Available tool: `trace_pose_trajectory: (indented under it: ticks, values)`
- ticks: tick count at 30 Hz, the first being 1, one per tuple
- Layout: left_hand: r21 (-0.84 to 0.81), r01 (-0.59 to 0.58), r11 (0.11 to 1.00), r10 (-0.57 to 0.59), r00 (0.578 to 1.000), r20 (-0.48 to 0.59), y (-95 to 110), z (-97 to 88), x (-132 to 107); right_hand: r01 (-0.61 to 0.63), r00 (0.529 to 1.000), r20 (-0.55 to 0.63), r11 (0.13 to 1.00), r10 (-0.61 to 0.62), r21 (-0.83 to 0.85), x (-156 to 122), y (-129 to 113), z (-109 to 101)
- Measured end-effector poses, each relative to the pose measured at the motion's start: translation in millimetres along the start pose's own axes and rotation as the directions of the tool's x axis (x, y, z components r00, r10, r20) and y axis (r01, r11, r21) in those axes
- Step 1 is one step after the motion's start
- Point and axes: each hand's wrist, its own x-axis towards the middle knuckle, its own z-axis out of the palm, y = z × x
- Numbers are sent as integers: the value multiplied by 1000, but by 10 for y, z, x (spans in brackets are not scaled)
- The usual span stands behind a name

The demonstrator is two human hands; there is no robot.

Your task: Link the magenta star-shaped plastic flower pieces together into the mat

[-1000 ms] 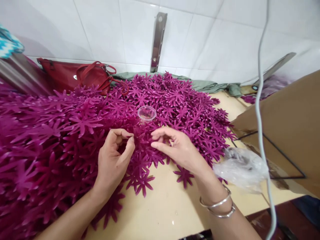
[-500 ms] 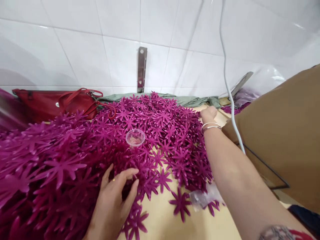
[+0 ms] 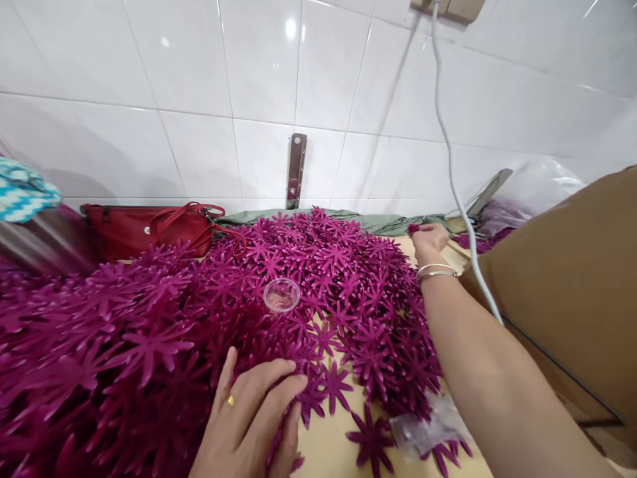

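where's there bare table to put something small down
The main bare patch of table is at the near side, between the left hand and the loose purple flower. A smaller one lies at the back, between the flower pile, green cloth and right hand. The left and middle are crowded with the pile and the clear cup.

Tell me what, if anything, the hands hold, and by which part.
The right hand pinches a small purple piece, its gripped part hidden. Whether the left hand holds anything cannot be told.
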Motion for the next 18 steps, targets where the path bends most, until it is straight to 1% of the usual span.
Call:
trace_pose_trajectory:
  ticks: [1, 2, 4, 5, 6, 7, 8, 9, 10, 11, 12, 13, 14, 15, 16, 17, 18]
  values:
    - [-8, 16, 1000, -16, 1000, 23, 35, -40, 33, 9, 1000, 6, 998, -10, 63, -67, -141, -37]
    - [-11, 56, 998, -55, 997, 48, 66, -75, 64, 34, 999, 20, 991, -36, 130, -163, -294, -77]
    - [-8, 158, 987, -156, 983, 97, 115, -142, 118, 112, 988, 75, 955, -137, 275, -460, -604, -191]
    - [-14, 193, 981, -190, 975, 114, 129, -182, 137, 158, 972, 112, 927, -207, 341, -666, -741, -278]
    - [-32, 210, 977, -204, 970, 134, 136, -230, 150, 204, 946, 154, 894, -285, 399, -909, -852, -390]
    - [-64, 210, 976, -199, 968, 152, 136, -289, 158, 245, 906, 208, 859, -367, 450, -1184, -933, -525]
    - [-107, 211, 972, -187, 962, 200, 130, -355, 160, 290, 824, 290, 802, -487, 522, -1479, -980, -678]
    - [-156, 226, 961, -188, 956, 225, 121, -426, 159, 351, 653, 354, 682, -670, 642, -1784, -995, -836]
    - [-203, 265, 943, -213, 946, 246, 110, -494, 156, 393, 493, 386, 595, -780, 701, -2084, -982, -990]
    - [-249, 305, 919, -247, 939, 240, 99, -554, 152, 439, 401, 395, 552, -826, 708, -2364, -946, -1126]
    - [-294, 345, 891, -291, 933, 213, 90, -598, 149, 473, 352, 408, 537, -842, 699, -2613, -896, -1235]
    - [-342, 378, 860, -332, 924, 188, 82, -625, 146, 476, 312, 437, 536, -844, 697, -2823, -839, -1309]
    - [-393, 402, 827, -365, 916, 168, 75, -634, 142, 459, 307, 460, 553, -833, 696, -2988, -783, -1347]
    - [-441, 419, 794, -389, 907, 161, 68, -628, 137, 433, 310, 454, 549, -835, 715, -3110, -732, -1352]
    - [-478, 431, 765, -404, 900, 165, 59, -615, 128, 390, 328, 455, 557, -828, 733, -3192, -690, -1327]
    - [-495, 438, 750, -415, 895, 163, 46, -601, 115, 332, 358, 452, 564, -817, 756, -3242, -657, -1281]
    - [-486, 444, 753, -427, 891, 152, 28, -593, 99, 264, 392, 450, 567, -803, 781, -3268, -633, -1220]
